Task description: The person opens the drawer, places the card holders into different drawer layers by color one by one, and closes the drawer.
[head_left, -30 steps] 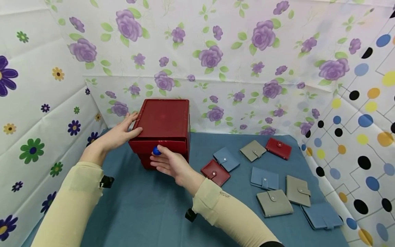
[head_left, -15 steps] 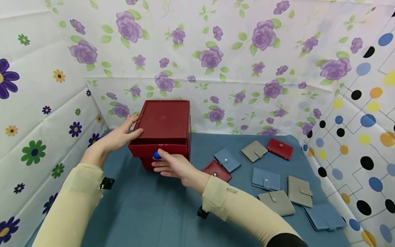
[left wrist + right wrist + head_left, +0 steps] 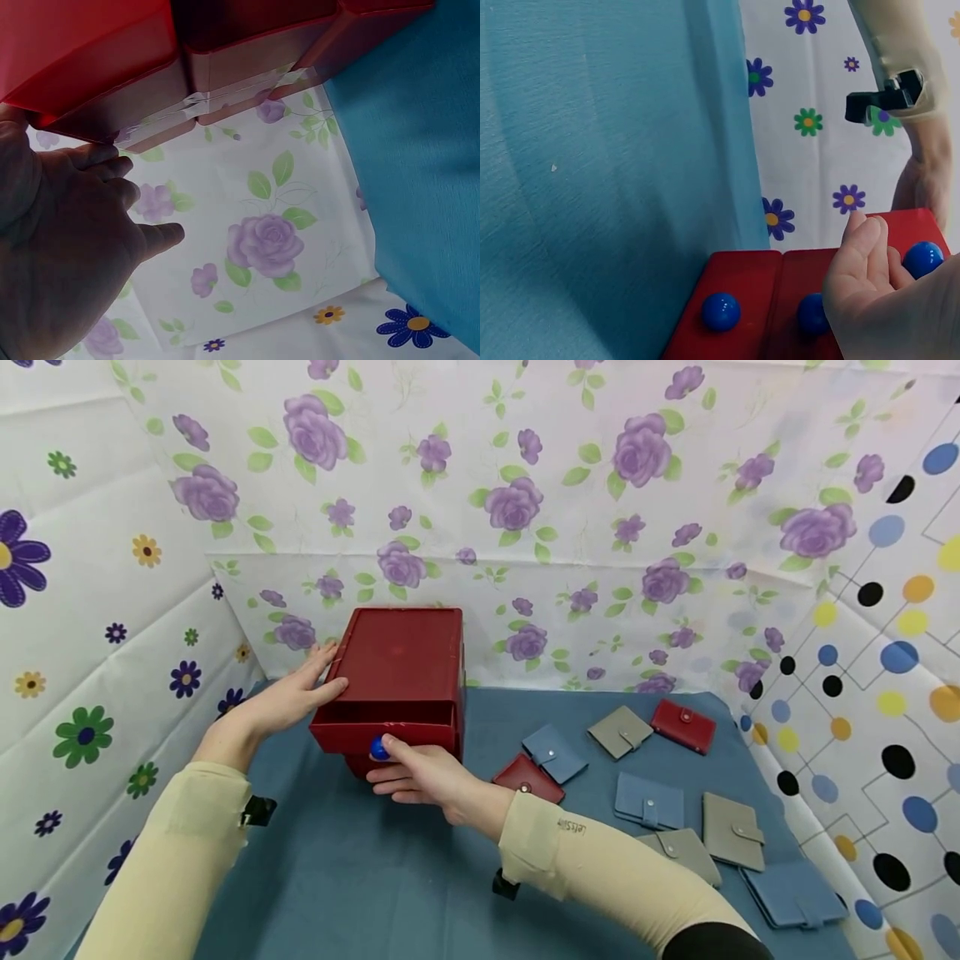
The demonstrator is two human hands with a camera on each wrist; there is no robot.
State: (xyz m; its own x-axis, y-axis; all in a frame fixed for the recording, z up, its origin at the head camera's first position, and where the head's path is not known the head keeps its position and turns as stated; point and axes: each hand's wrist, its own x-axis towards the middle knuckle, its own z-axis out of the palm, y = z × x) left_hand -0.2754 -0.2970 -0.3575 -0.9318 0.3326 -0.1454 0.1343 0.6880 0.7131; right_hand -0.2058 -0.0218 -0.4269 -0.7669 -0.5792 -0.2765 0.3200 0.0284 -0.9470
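A red drawer box (image 3: 405, 652) stands at the back left of the blue cloth. Its top drawer (image 3: 335, 738) juts out part way, showing a dark gap behind its front. My right hand (image 3: 431, 781) pinches that drawer's blue round knob (image 3: 379, 748), thumb on top and fingers below. Two lower knobs, one of them a blue ball (image 3: 720, 311), show on the red fronts in the right wrist view. My left hand (image 3: 281, 702) rests along the box's left upper edge, fingers straight and spread. The left wrist view shows its fingers (image 3: 105, 169) beside the box wall.
Right of the box lie several snap-strap wallets: a red wallet (image 3: 527, 778), a blue wallet (image 3: 555, 753), a grey wallet (image 3: 620, 732) and others. My right sleeve (image 3: 600, 852) overlaps a grey wallet (image 3: 686, 853). Patterned sheets (image 3: 525, 468) hang behind and at both sides.
The top drawer has come forward out of the box, with my right hand on its knob moving toward me. The left hand has stayed on the box edge.
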